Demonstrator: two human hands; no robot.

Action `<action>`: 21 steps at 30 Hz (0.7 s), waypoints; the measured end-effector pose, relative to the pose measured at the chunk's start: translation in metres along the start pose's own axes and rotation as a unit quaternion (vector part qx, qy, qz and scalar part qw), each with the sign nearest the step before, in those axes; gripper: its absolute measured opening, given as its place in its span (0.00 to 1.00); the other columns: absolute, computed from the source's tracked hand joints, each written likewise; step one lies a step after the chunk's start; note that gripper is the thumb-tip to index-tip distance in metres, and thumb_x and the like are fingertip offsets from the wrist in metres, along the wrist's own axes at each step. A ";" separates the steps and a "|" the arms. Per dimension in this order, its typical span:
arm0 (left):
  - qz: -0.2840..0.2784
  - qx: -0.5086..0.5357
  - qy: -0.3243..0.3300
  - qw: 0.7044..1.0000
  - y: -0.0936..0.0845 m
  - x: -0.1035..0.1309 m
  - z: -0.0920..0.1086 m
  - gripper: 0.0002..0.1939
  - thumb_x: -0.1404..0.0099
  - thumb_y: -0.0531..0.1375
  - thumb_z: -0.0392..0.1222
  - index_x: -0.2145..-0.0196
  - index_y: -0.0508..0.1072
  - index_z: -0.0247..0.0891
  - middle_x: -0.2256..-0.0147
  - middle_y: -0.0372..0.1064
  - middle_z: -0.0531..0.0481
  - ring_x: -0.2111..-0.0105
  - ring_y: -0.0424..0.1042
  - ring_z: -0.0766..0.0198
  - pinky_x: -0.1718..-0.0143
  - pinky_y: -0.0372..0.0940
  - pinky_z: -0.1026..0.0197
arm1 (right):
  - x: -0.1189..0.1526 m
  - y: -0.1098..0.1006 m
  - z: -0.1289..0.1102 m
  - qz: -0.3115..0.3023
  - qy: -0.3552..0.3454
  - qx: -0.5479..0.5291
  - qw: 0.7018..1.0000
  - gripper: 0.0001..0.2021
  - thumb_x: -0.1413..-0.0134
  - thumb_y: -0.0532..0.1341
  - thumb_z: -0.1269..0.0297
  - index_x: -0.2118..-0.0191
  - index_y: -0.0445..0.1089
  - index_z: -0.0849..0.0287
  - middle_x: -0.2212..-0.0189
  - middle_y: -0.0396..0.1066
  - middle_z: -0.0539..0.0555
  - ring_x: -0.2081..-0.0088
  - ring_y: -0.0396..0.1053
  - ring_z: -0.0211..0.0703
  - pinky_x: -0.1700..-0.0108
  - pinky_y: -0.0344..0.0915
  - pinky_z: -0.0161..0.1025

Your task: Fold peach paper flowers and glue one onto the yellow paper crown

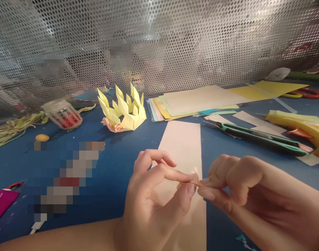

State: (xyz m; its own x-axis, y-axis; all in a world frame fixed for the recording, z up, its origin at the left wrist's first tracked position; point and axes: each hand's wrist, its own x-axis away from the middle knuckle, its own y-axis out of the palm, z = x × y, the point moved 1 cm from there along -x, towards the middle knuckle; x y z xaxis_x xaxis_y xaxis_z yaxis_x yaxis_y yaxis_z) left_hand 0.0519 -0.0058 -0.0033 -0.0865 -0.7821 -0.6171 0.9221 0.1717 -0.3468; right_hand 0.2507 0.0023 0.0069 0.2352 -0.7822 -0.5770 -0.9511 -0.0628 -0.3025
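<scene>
My left hand [159, 195] pinches a small folded piece of pale pink paper [195, 177] between thumb and index finger. From the right, my right hand [235, 184] pinches the same small piece with its thumb and index fingertips. The two hands nearly meet at the piece. Under them, a long pale paper strip [184, 143] lies on the blue table [109, 188]. Beyond my left hand stands a yellow folded-paper crown [133, 120] with pink paper roses [117, 128] at its front.
Stacked coloured papers [196, 101] lie at the back. Teal-handled pliers [261, 137], paper scraps [259, 122] and a yellow tool [301, 127] are on the right. A clear jar [62, 115] stands at left, near a purple item [2, 202]. Perforated metal [159, 45] rises behind.
</scene>
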 end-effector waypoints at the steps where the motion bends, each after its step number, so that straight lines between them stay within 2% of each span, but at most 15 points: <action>1: -0.001 -0.002 -0.001 1.000 0.000 0.000 0.000 0.09 0.32 0.70 0.33 0.62 0.83 0.48 0.59 0.72 0.51 0.56 0.75 0.61 0.49 0.73 0.60 | 0.001 0.000 0.000 -0.001 0.000 0.001 1.000 0.15 0.36 0.69 0.67 0.70 0.63 0.50 0.77 0.70 0.43 0.77 0.70 0.36 0.75 0.70 0.31; 6: 0.021 -0.014 0.025 0.999 0.002 -0.004 0.008 0.10 0.36 0.69 0.28 0.68 0.82 0.44 0.64 0.73 0.51 0.61 0.76 0.63 0.54 0.74 0.63 | 0.002 0.002 -0.001 0.000 0.015 0.019 1.000 0.15 0.35 0.67 0.66 0.71 0.61 0.50 0.80 0.67 0.42 0.81 0.64 0.36 0.79 0.66 0.30; 10: 0.025 -0.020 0.048 0.998 0.003 -0.006 0.012 0.11 0.38 0.68 0.26 0.69 0.83 0.43 0.67 0.75 0.51 0.62 0.76 0.62 0.55 0.75 0.62 | -0.004 0.002 -0.004 -0.033 0.008 0.009 0.999 0.13 0.35 0.62 0.71 0.68 0.60 0.50 0.75 0.71 0.41 0.76 0.70 0.34 0.74 0.71 0.28; 13: 0.020 -0.025 0.046 0.998 0.002 -0.006 0.011 0.10 0.37 0.70 0.28 0.68 0.82 0.44 0.65 0.77 0.51 0.60 0.78 0.60 0.51 0.76 0.59 | -0.007 0.002 -0.005 -0.054 0.005 -0.002 0.999 0.12 0.34 0.60 0.72 0.67 0.59 0.50 0.71 0.73 0.41 0.73 0.73 0.34 0.72 0.72 0.27; 17: 0.005 -0.030 0.047 0.998 0.003 -0.006 0.010 0.09 0.39 0.77 0.36 0.67 0.81 0.45 0.64 0.79 0.52 0.60 0.79 0.58 0.49 0.77 0.56 | -0.007 0.001 -0.006 -0.043 0.005 0.005 0.999 0.13 0.33 0.61 0.70 0.67 0.58 0.50 0.71 0.73 0.41 0.74 0.72 0.33 0.75 0.68 0.25; 21: -0.002 -0.053 0.025 0.998 0.001 -0.005 0.011 0.09 0.35 0.76 0.37 0.67 0.81 0.47 0.63 0.79 0.55 0.57 0.79 0.61 0.47 0.75 0.60 | -0.008 0.004 -0.004 -0.054 0.008 0.004 0.999 0.13 0.31 0.60 0.68 0.68 0.56 0.51 0.74 0.71 0.39 0.75 0.71 0.32 0.71 0.72 0.27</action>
